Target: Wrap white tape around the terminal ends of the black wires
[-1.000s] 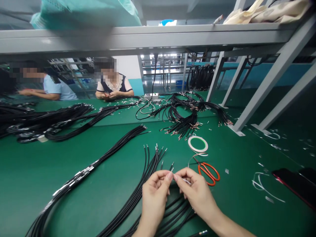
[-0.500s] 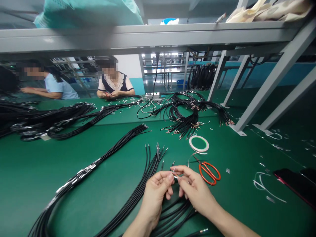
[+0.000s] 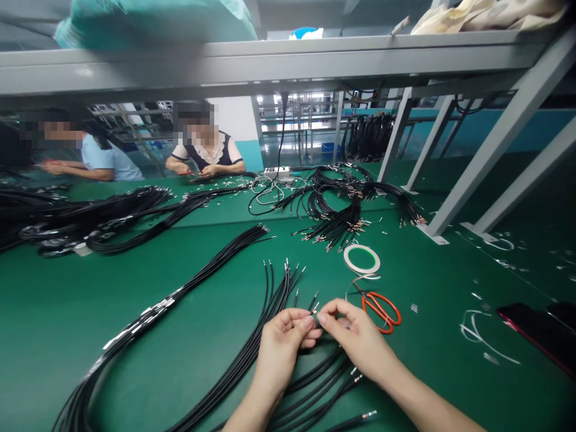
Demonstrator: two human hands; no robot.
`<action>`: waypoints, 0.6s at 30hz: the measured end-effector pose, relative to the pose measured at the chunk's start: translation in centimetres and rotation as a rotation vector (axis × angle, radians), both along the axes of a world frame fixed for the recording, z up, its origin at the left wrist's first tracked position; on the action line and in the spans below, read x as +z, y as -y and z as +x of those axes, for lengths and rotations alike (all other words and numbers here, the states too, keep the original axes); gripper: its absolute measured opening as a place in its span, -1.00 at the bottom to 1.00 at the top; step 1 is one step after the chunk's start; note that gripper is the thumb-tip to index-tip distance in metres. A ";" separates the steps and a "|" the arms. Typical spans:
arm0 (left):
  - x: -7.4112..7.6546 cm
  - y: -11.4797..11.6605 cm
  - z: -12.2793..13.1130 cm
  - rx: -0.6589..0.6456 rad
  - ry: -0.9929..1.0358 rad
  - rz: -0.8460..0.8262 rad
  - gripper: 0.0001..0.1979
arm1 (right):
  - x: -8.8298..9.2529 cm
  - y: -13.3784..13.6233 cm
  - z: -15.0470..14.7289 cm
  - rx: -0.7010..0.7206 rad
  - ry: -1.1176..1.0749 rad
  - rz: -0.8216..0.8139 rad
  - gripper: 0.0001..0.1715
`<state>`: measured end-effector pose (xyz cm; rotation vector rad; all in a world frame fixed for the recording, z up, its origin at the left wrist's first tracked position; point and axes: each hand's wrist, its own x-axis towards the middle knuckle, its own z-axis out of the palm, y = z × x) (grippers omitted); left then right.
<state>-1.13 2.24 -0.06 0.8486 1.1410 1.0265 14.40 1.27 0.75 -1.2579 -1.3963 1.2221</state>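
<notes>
My left hand (image 3: 288, 339) is closed in a pinch on a black cable, whose small metal end shows at the fingertips. Close beside it on the right, my right hand (image 3: 348, 330) has thumb and index finger pressed together near that cable end; what they hold is too small to tell. Below my hands lie several black cables (image 3: 315, 381) with metal tips. A bundle of black cables (image 3: 252, 354) curves up just left of my left hand. Orange-handled scissors (image 3: 381, 312) rest behind my right hand, beside a white tape roll (image 3: 362, 259).
A long cable bundle (image 3: 193, 281) curves across the left of the green table (image 3: 216, 306). Coiled cables (image 3: 335, 207) lie farther back. Grey frame legs (image 3: 481, 150) stand right, near a dark red-edged object (image 3: 535, 336). Two people sit across the table.
The fingers of my right hand have shifted slightly and the metal end looks turned. More cable tips show below my right hand. The person opposite has moved their hands apart.
</notes>
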 end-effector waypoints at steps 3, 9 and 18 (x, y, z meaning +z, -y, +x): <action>-0.2 0.0 0.2 0.045 -0.005 0.023 -0.69 | 0.0 0.2 -0.3 -0.060 0.014 0.020 -0.76; -0.4 0.1 0.3 0.056 0.003 0.061 -0.69 | -0.3 0.7 -1.1 -0.064 -0.011 0.071 -0.77; 0.3 0.6 0.5 0.057 0.021 0.044 -0.67 | -0.1 0.8 -1.2 -0.090 -0.009 0.106 -0.72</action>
